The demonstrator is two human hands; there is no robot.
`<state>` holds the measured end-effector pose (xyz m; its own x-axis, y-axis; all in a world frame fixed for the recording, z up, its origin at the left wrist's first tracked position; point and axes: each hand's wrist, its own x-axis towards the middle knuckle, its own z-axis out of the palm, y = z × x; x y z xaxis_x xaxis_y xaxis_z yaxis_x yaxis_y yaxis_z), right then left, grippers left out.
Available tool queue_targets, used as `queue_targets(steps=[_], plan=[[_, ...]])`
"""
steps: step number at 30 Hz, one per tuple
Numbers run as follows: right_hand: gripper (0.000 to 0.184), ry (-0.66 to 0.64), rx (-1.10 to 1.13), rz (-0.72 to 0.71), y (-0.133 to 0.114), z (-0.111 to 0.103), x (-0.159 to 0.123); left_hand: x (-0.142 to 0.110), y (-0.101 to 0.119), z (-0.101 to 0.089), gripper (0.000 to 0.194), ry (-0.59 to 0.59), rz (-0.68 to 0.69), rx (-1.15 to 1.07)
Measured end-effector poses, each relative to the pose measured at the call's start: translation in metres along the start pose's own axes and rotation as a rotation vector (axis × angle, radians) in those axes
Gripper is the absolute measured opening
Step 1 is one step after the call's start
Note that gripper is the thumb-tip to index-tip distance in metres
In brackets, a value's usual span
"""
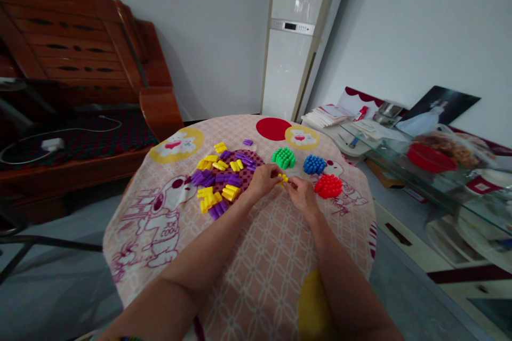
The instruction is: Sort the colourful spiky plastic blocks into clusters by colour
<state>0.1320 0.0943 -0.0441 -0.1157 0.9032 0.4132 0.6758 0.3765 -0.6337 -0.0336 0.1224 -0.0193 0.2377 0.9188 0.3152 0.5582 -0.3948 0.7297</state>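
The small yellow bunch (283, 178) sat between my hands, a little right of the table's middle and nearer its far edge than its near one. My left hand (262, 181) had its fingertips clamped on the bunch from the left-edge side, and my right hand (303, 195) pinched it from the right-edge side; the exact seat of each finger was too small to make out. With a grip that small, I judged, uneven squeezing could twist the pieces apart or pop one out.

Toward the right edge, the red bunch (328, 186) lay just beside my right hand, so a careless swing of the knuckles could knock it askew. The green bunch (284, 157) lay beyond my fingers toward the far edge, the blue bunch (314, 164) between it and the red; reaching forward too low might brush either. On the left-edge side, yellow bars (207, 162) and purple bars (202, 177) lay loosely heaped near my left forearm (224, 234), which could scatter them if dragged across. A tug on the cloth (256, 277) covering the table could shift everything at once.
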Motion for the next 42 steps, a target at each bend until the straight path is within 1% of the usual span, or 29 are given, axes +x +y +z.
queue_targets(steps=[3, 5, 8, 10, 12, 15, 17, 22, 25, 28, 31, 33, 35, 38, 40, 42], plan=[[0.022, 0.029, -0.046, 0.014, 0.004, 0.001, 0.001, 0.002, -0.002, -0.005, 0.015, -0.015, 0.001, -0.015], [0.023, 0.088, -0.115, 0.047, 0.007, -0.001, 0.001, 0.004, -0.004, -0.016, 0.021, 0.032, -0.004, 0.044], [0.026, 0.165, -0.277, 0.131, 0.011, -0.005, 0.003, 0.005, -0.013, -0.041, 0.027, 0.156, -0.062, 0.296], [0.028, 0.158, -0.387, 0.182, 0.013, -0.008, 0.004, 0.005, -0.024, -0.057, 0.031, 0.188, -0.145, 0.48], [0.028, 0.116, -0.48, 0.223, 0.013, -0.01, 0.005, 0.004, -0.036, -0.067, 0.033, 0.146, -0.235, 0.625], [0.03, 0.025, -0.562, 0.269, 0.011, -0.009, 0.005, 0.001, -0.051, -0.073, 0.036, 0.023, -0.307, 0.737], [0.032, -0.022, -0.585, 0.288, 0.01, -0.008, 0.006, 0.0, -0.056, -0.072, 0.038, -0.013, -0.31, 0.744], [0.034, -0.051, -0.605, 0.312, 0.009, -0.007, 0.007, -0.002, -0.059, -0.069, 0.04, 0.024, -0.293, 0.721], [0.034, -0.07, -0.635, 0.321, 0.009, -0.006, 0.008, -0.002, -0.058, -0.074, 0.041, 0.0, -0.271, 0.717], [0.033, -0.086, -0.645, 0.335, 0.009, -0.005, 0.009, -0.001, -0.051, -0.081, 0.032, -0.013, -0.3, 0.681], [0.035, -0.097, -0.636, 0.341, 0.009, -0.004, 0.009, 0.002, -0.038, -0.086, 0.028, 0.036, -0.311, 0.564], [0.036, -0.098, -0.63, 0.345, 0.008, -0.005, 0.009, 0.004, -0.028, -0.081, 0.029, 0.047, -0.297, 0.451], [0.036, -0.093, -0.618, 0.357, 0.006, -0.007, 0.009, 0.006, -0.017, -0.068, 0.029, 0.011, -0.266, 0.352], [0.036, -0.081, -0.574, 0.374, 0.004, -0.009, 0.01, 0.008, -0.006, -0.035, 0.027, -0.067, -0.24, 0.231], [0.035, -0.07, -0.541, 0.379, 0.003, -0.01, 0.01, 0.009, -0.001, -0.011, 0.027, -0.099, -0.283, 0.123], [0.035, -0.069, -0.511, 0.37, 0.004, -0.011, 0.011, 0.009, 0.001, 0.007, 0.028, -0.099, -0.314, 0.043]])
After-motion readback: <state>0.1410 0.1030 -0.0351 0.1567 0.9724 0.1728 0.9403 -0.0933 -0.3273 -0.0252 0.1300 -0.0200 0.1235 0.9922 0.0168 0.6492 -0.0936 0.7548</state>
